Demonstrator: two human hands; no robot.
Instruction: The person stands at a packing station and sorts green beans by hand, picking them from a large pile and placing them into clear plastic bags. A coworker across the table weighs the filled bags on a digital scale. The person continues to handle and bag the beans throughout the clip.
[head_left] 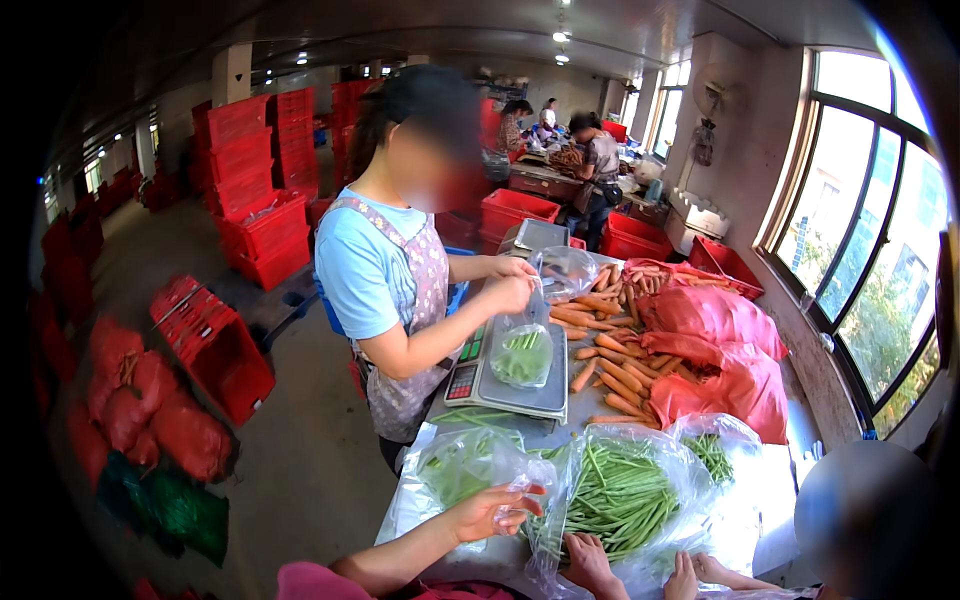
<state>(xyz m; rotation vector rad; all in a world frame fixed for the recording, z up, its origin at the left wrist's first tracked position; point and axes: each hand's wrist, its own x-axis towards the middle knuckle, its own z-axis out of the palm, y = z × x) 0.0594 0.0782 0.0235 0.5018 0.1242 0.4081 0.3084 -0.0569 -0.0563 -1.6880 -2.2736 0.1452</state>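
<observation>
My left hand (495, 514) has its fingers closed on the thin film of a clear plastic bag (465, 462) that holds some green beans. Close to the table's front edge, my right hand (590, 562) curls into the near side of a heap of green beans (620, 495), its fingertips partly hidden. The heap lies in a large opened clear plastic sheet or bag (690, 480). Another person's hands (690, 574) are just right of mine, by the same plastic. Across the table a co-worker in a flowered apron (440, 265) gathers the top of a bag of beans (523, 357) on a digital scale (510, 385).
Loose carrots (620, 375) and pink mesh sacks (720, 395) cover the table's right side, beneath windows (870, 210). A smaller bag of beans (710, 455) lies before them. Red crates (215, 355) and filled red sacks (190, 435) occupy the floor at left. More people work farther back.
</observation>
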